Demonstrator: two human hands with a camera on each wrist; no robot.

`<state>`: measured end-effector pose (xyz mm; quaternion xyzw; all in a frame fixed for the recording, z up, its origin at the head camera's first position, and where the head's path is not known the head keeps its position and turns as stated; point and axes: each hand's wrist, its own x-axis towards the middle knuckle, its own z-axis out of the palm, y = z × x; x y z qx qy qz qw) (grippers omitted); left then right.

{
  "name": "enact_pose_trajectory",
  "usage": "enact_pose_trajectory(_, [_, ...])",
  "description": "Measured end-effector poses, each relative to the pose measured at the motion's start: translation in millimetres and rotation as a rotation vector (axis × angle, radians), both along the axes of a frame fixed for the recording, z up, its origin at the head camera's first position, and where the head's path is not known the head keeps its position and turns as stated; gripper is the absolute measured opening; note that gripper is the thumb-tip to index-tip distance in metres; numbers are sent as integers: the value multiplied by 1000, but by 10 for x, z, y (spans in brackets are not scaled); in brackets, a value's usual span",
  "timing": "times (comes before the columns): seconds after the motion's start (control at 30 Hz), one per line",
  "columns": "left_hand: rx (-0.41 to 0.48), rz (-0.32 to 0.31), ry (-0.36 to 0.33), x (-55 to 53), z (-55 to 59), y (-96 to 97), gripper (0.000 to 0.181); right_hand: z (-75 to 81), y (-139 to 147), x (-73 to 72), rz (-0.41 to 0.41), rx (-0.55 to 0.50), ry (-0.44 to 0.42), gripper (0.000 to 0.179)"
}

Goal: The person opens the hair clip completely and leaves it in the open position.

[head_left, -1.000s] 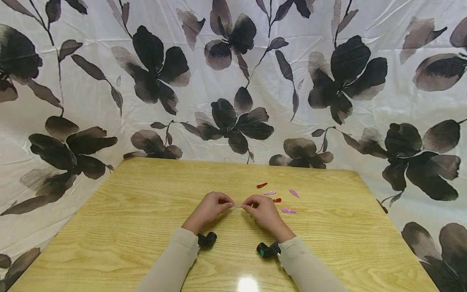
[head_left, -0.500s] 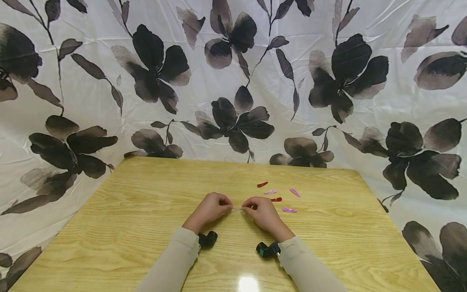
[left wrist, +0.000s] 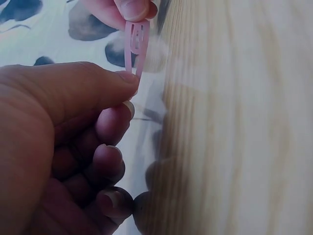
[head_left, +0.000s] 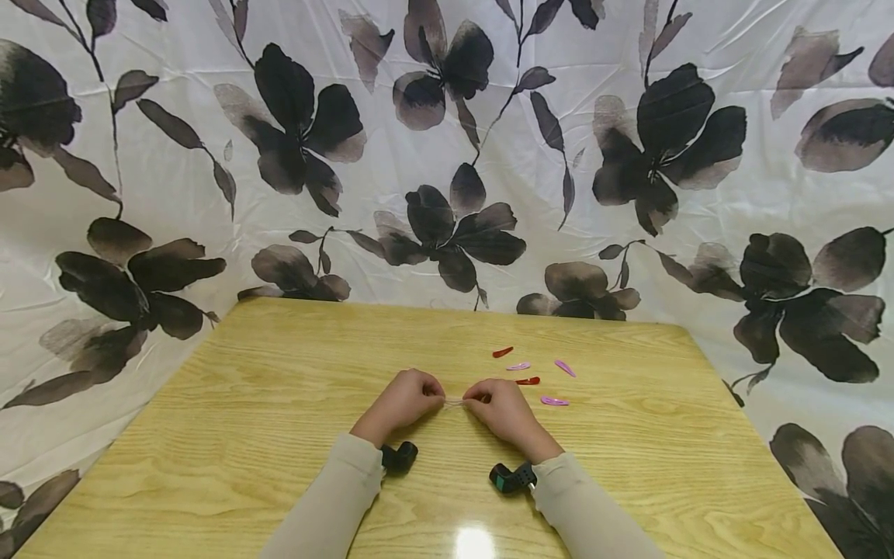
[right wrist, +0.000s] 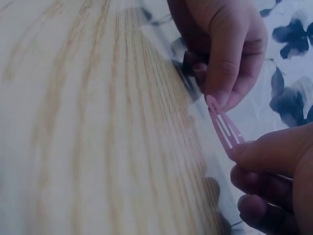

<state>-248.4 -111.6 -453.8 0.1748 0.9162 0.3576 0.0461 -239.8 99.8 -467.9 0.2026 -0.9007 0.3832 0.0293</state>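
A pale pink snap hair clip is held up between my two hands in both wrist views. My left hand pinches its narrow end between thumb and index finger, the other fingers curled beneath. On its wider end, my right hand has a thumb-and-finger pinch. From the right wrist view, the slots of the clip show between the two thumbs. In the head view the clip is a thin, pale line just over the wooden table.
Beyond my right hand lie two red hair clips and several pink hair clips on the wooden table. A floral cloth hangs behind the table. Each wrist wears a black camera.
Both hands keep their pinch on the hair clip. The right hand and the clip have come slightly nearer to me. The clips on the table stay where they were.
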Motion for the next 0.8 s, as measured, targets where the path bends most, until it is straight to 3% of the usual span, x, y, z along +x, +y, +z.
enact_pose_trajectory(0.8, [-45, -29, 36, 15, 2, 21, 11, -6, -16, 14, 28, 63, 79, 6])
